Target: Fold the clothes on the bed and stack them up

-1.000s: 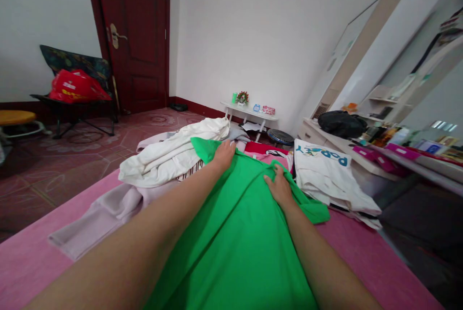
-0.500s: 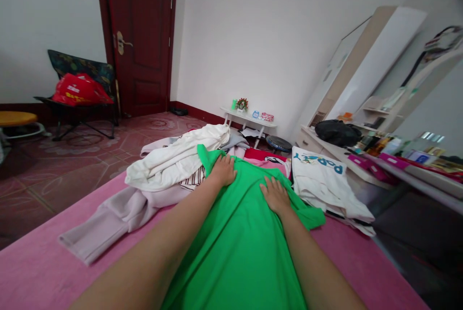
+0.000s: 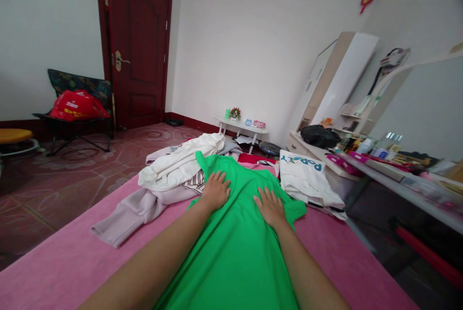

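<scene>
Green shirt [image 3: 242,257] lying across bed [image 3: 61,274], L hand [image 3: 217,190] & R hand [image 3: 271,208] resting flat, fingers spread, toward bed's far end; prob. needing light, even outward pressure w/o tugging.

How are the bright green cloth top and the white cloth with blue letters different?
The bright green cloth top is spread out; the white cloth with blue letters is folded. The left hand and right hand rest on the green top; neither touches the white cloth. Both show creases.
</scene>
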